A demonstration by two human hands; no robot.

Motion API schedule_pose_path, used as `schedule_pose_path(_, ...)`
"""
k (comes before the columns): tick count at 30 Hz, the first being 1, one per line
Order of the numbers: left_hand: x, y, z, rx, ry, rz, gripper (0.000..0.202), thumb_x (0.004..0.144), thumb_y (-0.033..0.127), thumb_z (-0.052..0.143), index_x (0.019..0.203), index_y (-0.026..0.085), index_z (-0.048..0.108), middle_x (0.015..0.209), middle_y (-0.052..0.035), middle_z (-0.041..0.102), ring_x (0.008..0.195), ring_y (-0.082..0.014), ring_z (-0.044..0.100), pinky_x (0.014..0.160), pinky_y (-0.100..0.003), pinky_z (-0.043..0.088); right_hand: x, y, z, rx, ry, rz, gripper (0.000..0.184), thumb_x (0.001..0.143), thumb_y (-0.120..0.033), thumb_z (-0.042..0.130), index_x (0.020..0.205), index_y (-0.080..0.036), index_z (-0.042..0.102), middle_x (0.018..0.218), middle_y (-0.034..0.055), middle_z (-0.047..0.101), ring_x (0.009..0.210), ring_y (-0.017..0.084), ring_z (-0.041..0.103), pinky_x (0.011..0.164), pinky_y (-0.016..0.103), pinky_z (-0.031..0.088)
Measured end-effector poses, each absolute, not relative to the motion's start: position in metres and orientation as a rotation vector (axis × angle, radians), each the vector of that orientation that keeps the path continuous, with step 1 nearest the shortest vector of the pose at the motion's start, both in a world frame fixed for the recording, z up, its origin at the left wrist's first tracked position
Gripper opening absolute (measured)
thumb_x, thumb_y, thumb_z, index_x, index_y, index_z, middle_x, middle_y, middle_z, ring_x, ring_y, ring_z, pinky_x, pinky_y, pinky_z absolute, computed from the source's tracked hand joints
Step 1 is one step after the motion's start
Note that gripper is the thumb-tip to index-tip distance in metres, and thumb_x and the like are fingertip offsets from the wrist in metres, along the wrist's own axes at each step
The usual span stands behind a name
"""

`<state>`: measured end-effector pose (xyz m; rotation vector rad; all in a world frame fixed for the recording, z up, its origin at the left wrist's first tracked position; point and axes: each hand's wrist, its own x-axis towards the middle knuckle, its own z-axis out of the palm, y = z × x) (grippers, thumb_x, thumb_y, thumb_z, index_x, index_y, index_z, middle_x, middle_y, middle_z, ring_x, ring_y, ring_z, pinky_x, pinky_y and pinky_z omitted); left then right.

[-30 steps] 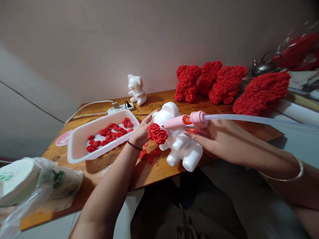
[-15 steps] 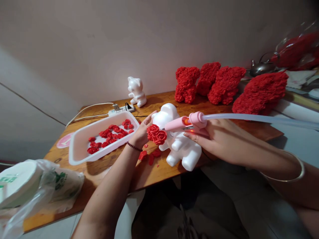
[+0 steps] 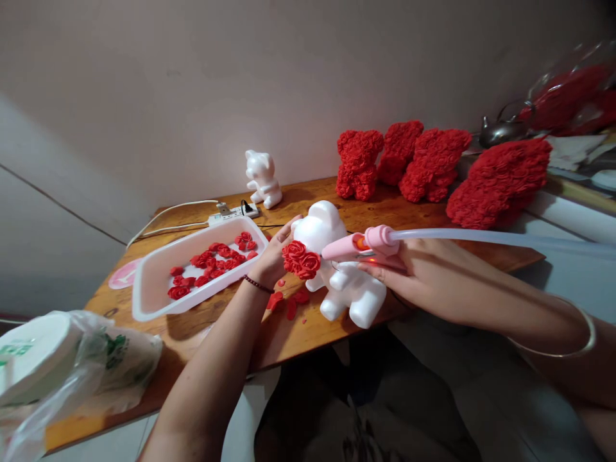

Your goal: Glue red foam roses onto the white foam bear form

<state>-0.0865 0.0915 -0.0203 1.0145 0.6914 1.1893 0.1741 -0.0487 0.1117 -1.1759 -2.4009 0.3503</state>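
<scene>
A white foam bear (image 3: 345, 282) stands near the front edge of the wooden table (image 3: 308, 333). A cluster of red foam roses (image 3: 301, 258) covers its snout. My left hand (image 3: 276, 255) grips the bear's head from the left side, fingers curled round it. My right hand (image 3: 418, 271) is closed round a pink glue gun (image 3: 362, 246), whose tip points at the bear's face just right of the roses. A long clear glue stick (image 3: 481, 236) runs out of the gun's back to the right.
A white tray (image 3: 153, 282) with several loose red roses lies to the left. Behind it are a power strip (image 3: 234, 210) and a small bare white bear (image 3: 262, 178). Several rose-covered red bears (image 3: 433, 163) stand at the back right. A plastic bag (image 3: 62, 359) sits at the near left.
The glue gun's tip has drawn back slightly to the right from the roses and my right hand has dropped a little. The left hand and the bear have barely moved.
</scene>
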Motion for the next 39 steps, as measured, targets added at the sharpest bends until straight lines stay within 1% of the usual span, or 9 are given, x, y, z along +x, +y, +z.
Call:
schedule_pose_path(5, -0.085, 0.089, -0.017, 1.024, 0.671, 1.178, 0.06, 0.077, 0.024, 0.085, 0.134, 0.023, 0.067, 0.128, -0.0088, 0.072, 0.106, -0.0226, 0.069, 0.099, -0.036, 0.053, 0.177, -0.05, 0.111, -1.189, -2.388, 0.305, 0.042, 0.104, -0.036, 0.048, 0.143, -0.031, 0.06, 0.122, 0.0016, 0.075, 0.1, 0.02, 0.073, 0.082, 0.028, 0.058)
schedule_pose_path(11, -0.086, 0.086, -0.017, 1.04, 0.69, 1.19, 0.058, 0.079, 0.023, 0.084, 0.134, 0.023, 0.067, 0.121, -0.007, 0.075, 0.097, -0.0195, 0.069, 0.088, -0.03, 0.054, 0.177, -0.047, 0.108, -1.177, -2.312, 0.289, 0.039, 0.1, -0.039, 0.053, 0.135, -0.027, 0.066, 0.106, 0.0026, 0.077, 0.099, 0.022, 0.072, 0.088, 0.03, 0.057)
schedule_pose_path(20, -0.088, 0.093, -0.02, 0.991, 0.696, 1.199, 0.055, 0.072, 0.021, 0.088, 0.124, 0.026, 0.072, 0.119, -0.0028, 0.075, 0.093, -0.0178, 0.069, 0.084, -0.029, 0.055, 0.168, -0.048, 0.115, -1.162, -2.304, 0.414, 0.035, 0.101, -0.04, 0.053, 0.129, -0.027, 0.069, 0.103, 0.0025, 0.077, 0.088, 0.019, 0.071, 0.082, 0.028, 0.056)
schedule_pose_path(24, -0.09, 0.095, -0.022, 0.974, 0.691, 1.2, 0.052, 0.076, 0.022, 0.085, 0.125, 0.026, 0.071, 0.121, -0.0032, 0.074, 0.097, -0.0194, 0.07, 0.084, -0.03, 0.056, 0.177, -0.045, 0.112, -1.134, -2.265, 0.491, 0.033, 0.1, -0.041, 0.054, 0.126, -0.03, 0.071, 0.103, 0.0015, 0.075, 0.092, 0.019, 0.07, 0.085, 0.03, 0.057)
schedule_pose_path(26, -0.091, 0.095, -0.023, 0.984, 0.681, 1.201, 0.051, 0.078, 0.024, 0.083, 0.127, 0.026, 0.07, 0.121, -0.0038, 0.074, 0.102, -0.0213, 0.07, 0.086, -0.031, 0.056, 0.186, -0.037, 0.107, -1.154, -2.153, 0.49, 0.031, 0.098, -0.044, 0.057, 0.115, -0.025, 0.074, 0.097, 0.0031, 0.073, 0.086, 0.019, 0.069, 0.077, 0.03, 0.057)
schedule_pose_path(29, -0.093, 0.097, -0.021, 0.996, 0.681, 1.215, 0.053, 0.078, 0.024, 0.084, 0.128, 0.025, 0.069, 0.119, -0.0048, 0.075, 0.101, -0.022, 0.07, 0.086, -0.032, 0.056, 0.206, -0.01, 0.088, -1.247, -1.826, 0.507, 0.037, 0.092, -0.054, 0.063, 0.094, -0.018, 0.073, 0.079, 0.0051, 0.069, 0.065, 0.015, 0.062, 0.054, 0.026, 0.049)
schedule_pose_path(31, -0.094, 0.098, -0.018, 0.991, 0.688, 1.242, 0.055, 0.076, 0.022, 0.086, 0.128, 0.024, 0.069, 0.115, -0.0046, 0.075, 0.095, -0.0196, 0.069, 0.084, -0.03, 0.055, 0.224, 0.022, 0.066, -1.27, -1.589, 0.621, 0.044, 0.089, -0.06, 0.063, 0.097, -0.018, 0.069, 0.082, 0.0066, 0.07, 0.057, 0.013, 0.057, 0.046, 0.024, 0.044)
schedule_pose_path(35, -0.099, 0.101, -0.011, 0.984, 0.689, 1.292, 0.063, 0.07, 0.014, 0.088, 0.13, 0.023, 0.068, 0.112, -0.0037, 0.075, 0.089, -0.0161, 0.066, 0.082, -0.028, 0.054, 0.259, 0.094, 0.003, -1.354, -1.236, 0.642, 0.045, 0.081, -0.058, 0.068, 0.101, -0.018, 0.066, 0.099, 0.0116, 0.073, 0.066, 0.013, 0.062, 0.048, 0.021, 0.044)
schedule_pose_path(39, -0.103, 0.103, -0.01, 1.005, 0.697, 1.31, 0.062, 0.071, 0.016, 0.088, 0.13, 0.022, 0.068, 0.113, -0.003, 0.075, 0.088, -0.0144, 0.064, 0.082, -0.027, 0.053, 0.279, 0.137, -0.053, -1.575, -1.234, 0.559, 0.036, 0.085, -0.04, 0.058, 0.109, -0.014, 0.066, 0.095, 0.0125, 0.073, 0.077, 0.017, 0.066, 0.059, 0.025, 0.05)
